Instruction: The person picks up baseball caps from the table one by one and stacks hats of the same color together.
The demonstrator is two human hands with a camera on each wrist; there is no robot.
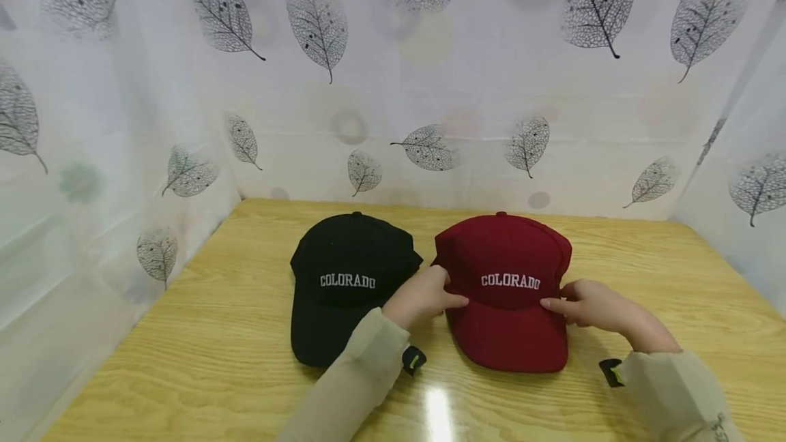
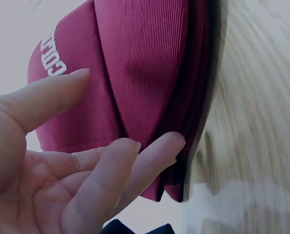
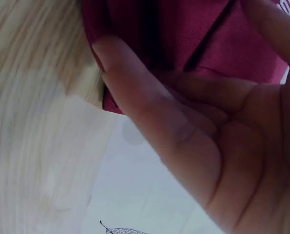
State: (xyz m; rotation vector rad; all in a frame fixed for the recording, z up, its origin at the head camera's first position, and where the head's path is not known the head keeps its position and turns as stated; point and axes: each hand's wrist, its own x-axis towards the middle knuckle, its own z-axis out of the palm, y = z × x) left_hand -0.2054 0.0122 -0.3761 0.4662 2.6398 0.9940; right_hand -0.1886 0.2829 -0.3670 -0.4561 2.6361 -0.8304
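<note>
A dark red cap [image 1: 506, 251] with white COLORADO lettering lies on the table, brim toward me. My left hand [image 1: 424, 299] holds its left side, thumb on the front near the brim seam and fingers at the side edge. On the opposite side, my right hand [image 1: 592, 305] grips it the same way, with its thumb just past the lettering. In the left wrist view, several layered red edges show beneath the brim [image 2: 145, 63]. Fingers of the right hand [image 3: 183, 122] lie along the cap's side in the right wrist view.
To the left sits a black cap [image 1: 350, 251] with the same lettering, partly overlapped by my left forearm. Both rest on a wood-grain table [image 1: 202, 333]. A leaf-printed white curtain [image 1: 295, 108] encloses the back and sides.
</note>
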